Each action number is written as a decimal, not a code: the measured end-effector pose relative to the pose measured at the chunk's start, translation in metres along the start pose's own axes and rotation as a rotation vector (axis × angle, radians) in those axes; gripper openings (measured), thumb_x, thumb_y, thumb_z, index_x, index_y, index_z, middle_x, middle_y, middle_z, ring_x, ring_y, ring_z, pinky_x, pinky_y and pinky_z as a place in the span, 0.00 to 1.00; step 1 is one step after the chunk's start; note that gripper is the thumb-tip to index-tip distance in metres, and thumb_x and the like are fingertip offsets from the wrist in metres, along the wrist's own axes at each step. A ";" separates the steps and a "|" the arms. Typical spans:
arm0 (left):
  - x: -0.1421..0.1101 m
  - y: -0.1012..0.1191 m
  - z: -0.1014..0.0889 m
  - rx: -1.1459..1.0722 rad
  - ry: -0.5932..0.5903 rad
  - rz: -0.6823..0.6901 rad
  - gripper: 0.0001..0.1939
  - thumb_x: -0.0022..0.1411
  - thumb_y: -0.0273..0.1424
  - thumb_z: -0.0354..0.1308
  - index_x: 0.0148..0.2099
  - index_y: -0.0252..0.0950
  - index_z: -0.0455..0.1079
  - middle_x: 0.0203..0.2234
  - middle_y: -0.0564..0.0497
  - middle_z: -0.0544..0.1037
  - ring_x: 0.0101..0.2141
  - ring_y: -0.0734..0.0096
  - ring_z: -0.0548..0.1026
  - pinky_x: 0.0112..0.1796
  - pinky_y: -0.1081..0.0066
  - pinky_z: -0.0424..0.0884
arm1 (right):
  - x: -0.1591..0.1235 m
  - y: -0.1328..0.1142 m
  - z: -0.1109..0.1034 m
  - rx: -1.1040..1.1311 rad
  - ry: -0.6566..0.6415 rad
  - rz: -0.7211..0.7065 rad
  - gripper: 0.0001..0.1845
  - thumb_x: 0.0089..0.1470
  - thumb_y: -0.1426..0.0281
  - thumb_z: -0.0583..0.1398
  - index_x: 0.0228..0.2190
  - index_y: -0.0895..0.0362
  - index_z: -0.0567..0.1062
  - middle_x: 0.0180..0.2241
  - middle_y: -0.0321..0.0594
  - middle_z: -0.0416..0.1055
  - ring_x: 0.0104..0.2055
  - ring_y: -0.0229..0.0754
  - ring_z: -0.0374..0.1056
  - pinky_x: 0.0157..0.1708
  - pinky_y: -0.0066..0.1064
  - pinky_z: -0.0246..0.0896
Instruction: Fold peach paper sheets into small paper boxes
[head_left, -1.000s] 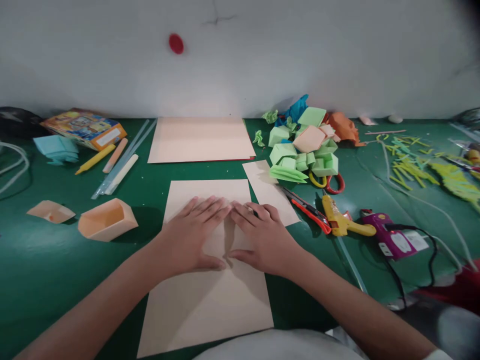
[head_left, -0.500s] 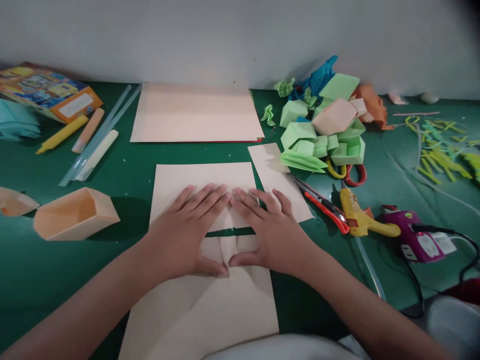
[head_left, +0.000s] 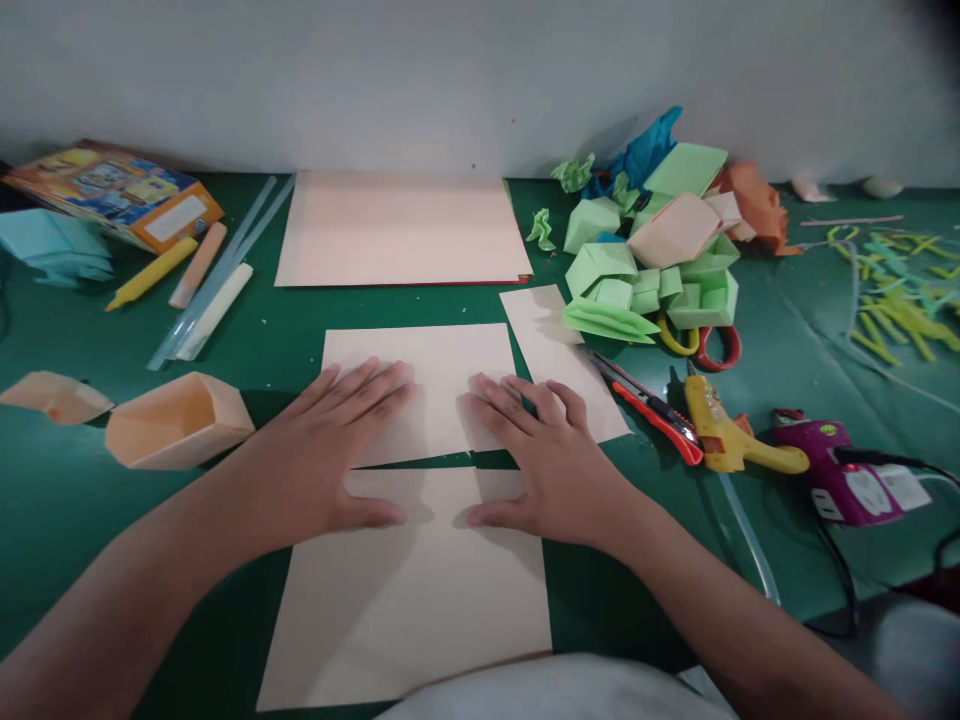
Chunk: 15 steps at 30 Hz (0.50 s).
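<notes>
Head camera view: the grip is open on both sides, nothing being pinched; the left hand [head_left: 330,455] and the right hand [head_left: 551,465] are laid palm down, thumbs parted from fingers. On each side the fingers are placed on the upper pale sheet [head_left: 450,400] and the thumb on the lower pale sheet [head_left: 420,600], so the division between the two is spanned. Both sheets lie flat on the green table [head_left: 45,540], in front of the person; a thin wedge of green is seen between their facing edges, wider toward the right hand. Judged best: light, even pressure applied with flat fingers, neither sheet dragged, and the edges squared by small shifts, since paper this thin would probably crease if pushed hard. Just right of the upper sheet, a narrow paper piece [head_left: 540,320] is noted, with the tip of a cutter knife [head_left: 652,415] over its edge; the right forearm is best carried wide of it. The glue gun [head_left: 724,430] is sited beside the knife, the open folded paper box [head_left: 180,425] near the left forearm, and the paper stack [head_left: 405,230] beyond, by the wall.
</notes>
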<state>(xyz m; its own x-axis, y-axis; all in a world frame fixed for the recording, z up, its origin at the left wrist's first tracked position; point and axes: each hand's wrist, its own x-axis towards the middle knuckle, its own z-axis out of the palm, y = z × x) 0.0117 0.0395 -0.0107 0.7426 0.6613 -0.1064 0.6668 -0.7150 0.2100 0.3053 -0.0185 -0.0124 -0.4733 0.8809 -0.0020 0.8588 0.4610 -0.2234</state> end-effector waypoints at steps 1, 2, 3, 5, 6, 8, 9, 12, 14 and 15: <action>-0.006 -0.004 0.000 0.010 -0.032 -0.034 0.58 0.58 0.66 0.55 0.77 0.47 0.30 0.76 0.52 0.39 0.73 0.45 0.44 0.70 0.51 0.35 | 0.000 0.000 0.000 -0.002 0.001 -0.003 0.60 0.49 0.29 0.53 0.71 0.53 0.55 0.73 0.42 0.47 0.71 0.65 0.46 0.68 0.60 0.34; -0.012 -0.008 0.000 0.007 -0.051 -0.040 0.58 0.58 0.65 0.55 0.77 0.48 0.30 0.76 0.53 0.38 0.73 0.45 0.44 0.70 0.51 0.36 | -0.001 0.000 -0.001 -0.003 0.001 -0.005 0.60 0.49 0.29 0.54 0.71 0.53 0.55 0.73 0.42 0.47 0.71 0.65 0.45 0.68 0.60 0.34; -0.016 -0.010 0.000 0.000 -0.029 -0.035 0.60 0.55 0.67 0.56 0.77 0.50 0.31 0.76 0.53 0.39 0.72 0.44 0.45 0.70 0.51 0.35 | -0.001 0.000 -0.001 -0.004 0.000 -0.007 0.61 0.49 0.29 0.54 0.71 0.52 0.54 0.73 0.42 0.47 0.71 0.65 0.45 0.68 0.60 0.34; -0.021 -0.013 0.002 0.000 -0.046 -0.064 0.60 0.54 0.67 0.57 0.77 0.52 0.31 0.76 0.54 0.39 0.72 0.43 0.45 0.69 0.49 0.34 | -0.001 0.000 -0.001 -0.006 -0.005 -0.010 0.62 0.48 0.29 0.55 0.72 0.52 0.52 0.73 0.42 0.46 0.72 0.65 0.43 0.69 0.60 0.33; -0.021 -0.014 0.002 -0.004 -0.057 -0.076 0.61 0.53 0.68 0.57 0.77 0.53 0.32 0.76 0.54 0.39 0.72 0.42 0.44 0.69 0.48 0.33 | -0.001 0.000 -0.001 -0.009 -0.007 -0.011 0.62 0.48 0.29 0.55 0.72 0.52 0.51 0.73 0.43 0.46 0.73 0.64 0.43 0.69 0.61 0.32; -0.019 -0.013 0.001 -0.016 -0.083 -0.099 0.62 0.51 0.68 0.58 0.77 0.53 0.32 0.76 0.54 0.37 0.72 0.41 0.42 0.69 0.48 0.32 | -0.001 -0.001 0.000 -0.012 -0.011 -0.009 0.63 0.48 0.29 0.55 0.72 0.52 0.50 0.73 0.44 0.46 0.73 0.64 0.41 0.69 0.60 0.31; -0.016 -0.013 0.000 -0.021 -0.096 -0.103 0.63 0.49 0.69 0.58 0.77 0.53 0.32 0.76 0.54 0.36 0.73 0.41 0.41 0.69 0.48 0.31 | -0.001 -0.001 0.000 -0.011 -0.010 -0.009 0.63 0.48 0.29 0.55 0.72 0.52 0.50 0.73 0.45 0.46 0.74 0.64 0.41 0.69 0.60 0.30; -0.012 -0.011 -0.003 -0.039 -0.124 -0.116 0.65 0.47 0.69 0.59 0.77 0.53 0.32 0.76 0.54 0.35 0.73 0.42 0.40 0.68 0.48 0.29 | -0.001 -0.001 0.001 -0.002 -0.008 -0.010 0.62 0.49 0.29 0.53 0.72 0.54 0.51 0.73 0.46 0.45 0.74 0.62 0.40 0.70 0.59 0.28; -0.011 -0.011 -0.005 -0.044 -0.121 -0.115 0.65 0.47 0.69 0.59 0.77 0.53 0.32 0.76 0.54 0.35 0.73 0.42 0.39 0.68 0.48 0.28 | -0.001 -0.002 0.000 0.002 -0.006 -0.012 0.62 0.49 0.29 0.52 0.71 0.54 0.51 0.73 0.47 0.45 0.74 0.61 0.40 0.70 0.58 0.27; -0.012 -0.011 -0.005 -0.044 -0.115 -0.110 0.64 0.48 0.70 0.58 0.77 0.53 0.32 0.76 0.54 0.35 0.73 0.42 0.39 0.68 0.48 0.28 | -0.001 -0.002 0.000 0.002 -0.005 -0.013 0.62 0.49 0.29 0.52 0.71 0.54 0.51 0.73 0.47 0.45 0.74 0.61 0.40 0.70 0.58 0.27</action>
<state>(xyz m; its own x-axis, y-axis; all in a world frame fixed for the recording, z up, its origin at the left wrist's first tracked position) -0.0045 0.0406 -0.0073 0.6694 0.7026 -0.2414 0.7428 -0.6277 0.2328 0.3039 -0.0202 -0.0121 -0.4850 0.8745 -0.0037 0.8525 0.4718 -0.2252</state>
